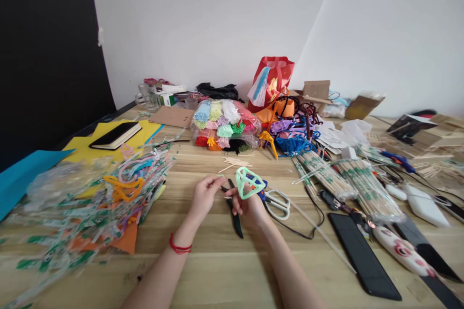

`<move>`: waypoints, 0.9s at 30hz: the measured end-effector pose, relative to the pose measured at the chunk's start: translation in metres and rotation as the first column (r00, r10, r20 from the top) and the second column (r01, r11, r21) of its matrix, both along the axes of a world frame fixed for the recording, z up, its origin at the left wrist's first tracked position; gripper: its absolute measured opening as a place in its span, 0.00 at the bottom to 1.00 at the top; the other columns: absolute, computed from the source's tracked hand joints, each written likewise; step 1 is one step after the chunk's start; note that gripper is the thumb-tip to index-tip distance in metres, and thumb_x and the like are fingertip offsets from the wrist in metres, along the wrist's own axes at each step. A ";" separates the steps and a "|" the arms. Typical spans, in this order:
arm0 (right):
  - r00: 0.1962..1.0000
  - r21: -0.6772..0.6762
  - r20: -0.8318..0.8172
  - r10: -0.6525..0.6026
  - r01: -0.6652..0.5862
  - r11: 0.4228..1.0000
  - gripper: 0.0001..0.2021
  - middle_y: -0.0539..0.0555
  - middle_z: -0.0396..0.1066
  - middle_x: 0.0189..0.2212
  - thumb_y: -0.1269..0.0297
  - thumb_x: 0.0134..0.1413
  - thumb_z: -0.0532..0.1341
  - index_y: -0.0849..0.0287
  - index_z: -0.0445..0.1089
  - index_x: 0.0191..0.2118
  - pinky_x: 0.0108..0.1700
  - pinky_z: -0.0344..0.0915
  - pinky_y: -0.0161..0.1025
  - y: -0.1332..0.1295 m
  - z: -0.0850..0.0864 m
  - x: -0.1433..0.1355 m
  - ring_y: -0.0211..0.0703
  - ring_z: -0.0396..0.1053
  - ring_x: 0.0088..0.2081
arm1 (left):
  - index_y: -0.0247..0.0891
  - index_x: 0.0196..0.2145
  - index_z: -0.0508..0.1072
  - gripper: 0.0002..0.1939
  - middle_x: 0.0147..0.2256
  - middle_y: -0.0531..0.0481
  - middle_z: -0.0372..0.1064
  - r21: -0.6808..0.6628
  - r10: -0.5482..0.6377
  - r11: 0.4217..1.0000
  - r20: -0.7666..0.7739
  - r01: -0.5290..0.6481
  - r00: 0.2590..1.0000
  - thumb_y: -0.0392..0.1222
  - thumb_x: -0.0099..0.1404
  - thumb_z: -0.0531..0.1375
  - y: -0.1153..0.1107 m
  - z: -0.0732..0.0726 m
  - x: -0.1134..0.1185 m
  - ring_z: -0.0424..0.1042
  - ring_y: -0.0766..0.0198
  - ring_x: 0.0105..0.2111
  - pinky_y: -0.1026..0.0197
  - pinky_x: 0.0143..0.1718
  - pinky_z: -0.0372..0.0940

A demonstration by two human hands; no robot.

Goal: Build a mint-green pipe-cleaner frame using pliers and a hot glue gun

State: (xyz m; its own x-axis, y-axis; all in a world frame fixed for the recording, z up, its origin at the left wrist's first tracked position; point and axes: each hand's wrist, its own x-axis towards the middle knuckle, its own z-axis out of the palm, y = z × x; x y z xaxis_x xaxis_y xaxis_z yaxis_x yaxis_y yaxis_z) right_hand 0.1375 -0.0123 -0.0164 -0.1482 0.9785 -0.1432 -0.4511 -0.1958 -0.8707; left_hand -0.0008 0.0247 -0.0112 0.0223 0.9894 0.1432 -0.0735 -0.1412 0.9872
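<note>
At the middle of the table my left hand, with a red string round its wrist, has thumb and fingertips pinched together; whatever is between them is too small to make out. Just to its right my right hand holds a mint-green wire-like frame with triangular sides, raised above the tabletop. Below the fingers lies a black-handled tool, partly hidden by my right hand. White-handled scissors and a blue tool rest beside my right hand.
Wrappers and an orange piece cover the left. Behind are bundled colourful stems and a red bag. Bagged sticks, a black phone, a cable and a white strip occupy the right.
</note>
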 end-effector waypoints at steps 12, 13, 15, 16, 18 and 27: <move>0.975 0.061 0.210 -0.068 0.057 0.997 0.17 0.46 0.61 0.12 0.53 0.47 0.65 0.62 0.66 0.23 0.18 0.54 0.31 -0.005 0.003 -0.004 0.30 0.55 0.14 | 0.32 0.31 0.76 0.19 0.26 0.48 0.71 -0.217 0.083 0.976 0.370 0.000 0.925 0.52 0.49 0.66 0.000 0.009 -0.002 0.67 0.68 0.25 0.66 0.26 0.60; 0.984 0.045 0.159 -0.081 0.075 0.996 0.16 0.46 0.61 0.13 0.53 0.48 0.65 0.62 0.67 0.24 0.19 0.55 0.31 -0.004 0.003 -0.005 0.30 0.55 0.14 | 0.32 0.31 0.76 0.19 0.27 0.48 0.71 -0.210 0.082 0.978 0.365 -0.004 0.928 0.52 0.49 0.66 0.000 0.010 -0.002 0.66 0.69 0.25 0.67 0.26 0.60; 0.994 0.011 0.040 -0.105 0.105 0.994 0.15 0.45 0.61 0.14 0.53 0.47 0.65 0.61 0.67 0.26 0.19 0.57 0.31 -0.003 0.003 -0.005 0.30 0.54 0.15 | 0.33 0.31 0.75 0.18 0.28 0.48 0.71 -0.174 0.069 0.985 0.317 -0.014 0.946 0.52 0.51 0.65 -0.002 0.011 -0.002 0.66 0.69 0.25 0.66 0.26 0.60; 0.993 0.001 -0.027 -0.111 0.112 0.994 0.14 0.45 0.61 0.15 0.54 0.46 0.66 0.60 0.68 0.27 0.19 0.58 0.31 -0.002 0.004 -0.005 0.30 0.54 0.15 | 0.33 0.31 0.75 0.17 0.28 0.47 0.71 -0.135 0.052 0.991 0.264 -0.017 0.963 0.52 0.52 0.64 -0.003 0.010 -0.002 0.67 0.68 0.26 0.66 0.27 0.61; 0.981 0.002 -0.155 -0.120 0.122 0.993 0.12 0.44 0.61 0.16 0.56 0.44 0.67 0.59 0.68 0.29 0.20 0.58 0.31 -0.001 0.007 -0.005 0.30 0.54 0.16 | 0.34 0.31 0.75 0.15 0.30 0.46 0.72 -0.004 0.002 1.000 0.096 -0.001 0.995 0.51 0.56 0.61 -0.005 0.010 -0.001 0.68 0.64 0.30 0.64 0.30 0.62; 0.972 0.147 0.012 -0.235 0.230 0.962 0.11 0.49 0.68 0.23 0.61 0.40 0.69 0.60 0.72 0.30 0.23 0.57 0.33 -0.007 0.015 0.000 0.35 0.60 0.22 | 0.39 0.31 0.73 0.08 0.34 0.44 0.69 0.395 0.004 0.901 -0.417 0.177 0.909 0.39 0.62 0.54 -0.014 0.006 0.005 0.66 0.57 0.38 0.57 0.37 0.63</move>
